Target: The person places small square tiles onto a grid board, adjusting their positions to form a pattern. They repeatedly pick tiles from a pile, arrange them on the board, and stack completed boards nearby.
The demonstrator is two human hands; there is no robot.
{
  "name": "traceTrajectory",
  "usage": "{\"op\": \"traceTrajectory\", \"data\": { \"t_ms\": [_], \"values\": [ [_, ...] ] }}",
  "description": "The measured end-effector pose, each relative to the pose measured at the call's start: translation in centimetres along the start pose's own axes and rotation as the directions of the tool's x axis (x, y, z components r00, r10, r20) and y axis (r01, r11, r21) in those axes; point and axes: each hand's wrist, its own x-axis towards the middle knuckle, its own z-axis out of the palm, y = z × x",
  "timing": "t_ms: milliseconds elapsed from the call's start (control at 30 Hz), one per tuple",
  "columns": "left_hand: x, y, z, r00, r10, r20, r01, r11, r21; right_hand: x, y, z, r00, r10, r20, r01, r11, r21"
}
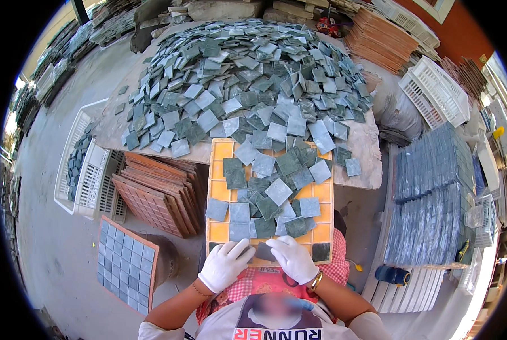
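Note:
A shallow gridded tray with orange-yellow cells and a wooden rim rests at my lap, its far end against the stone heap. Loose square stone tiles in grey and green lie jumbled over it. Along the near row, a dark stone tile sits between my hands. My left hand, in a white glove, has its fingers bent at the tile's left side. My right hand, also gloved, pinches its right side. Another dark tile lies in the near right corner cell. The fingers partly cover the row.
A big heap of stone tiles covers the table ahead. On the left stand a white crate, stacked reddish gridded trays and a tile-filled tray. Wrapped tile stacks and a white basket are at right.

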Motion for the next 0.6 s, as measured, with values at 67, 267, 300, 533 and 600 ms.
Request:
{"op": "traceTrajectory", "data": {
  "t_ms": [67, 267, 300, 533, 600],
  "values": [
    [-0.2, -0.4, 0.0, 1.000, 0.005, 0.013, -0.005, 1.000, -0.014, 0.3, -0.1, -0.2, 0.999, -0.008, 0.044, 0.009, 1.000, -0.025],
    [-0.8, -1.3, 0.1, 0.999, 0.033, -0.028, -0.034, 0.999, -0.026, 0.4, -1.2, 0.2, 0.980, -0.067, 0.186, 0.095, 0.985, -0.142],
    [-1.0, -1.4, 0.2, 0.999, 0.025, -0.043, -0.027, 0.998, -0.051, 0.4, -1.4, 0.3, 0.977, -0.067, 0.203, 0.099, 0.983, -0.154],
    [-1.0, -0.3, 1.4, 0.989, -0.034, -0.143, 0.029, 0.999, -0.034, -0.2, -1.8, 0.5, 0.991, -0.006, 0.130, 0.021, 0.993, -0.114],
    [-0.9, -0.2, 1.2, 0.983, -0.052, -0.177, 0.039, 0.997, -0.074, 0.0, -2.1, -1.6, 0.994, 0.102, 0.038, -0.103, 0.994, 0.032]
  ]
}}
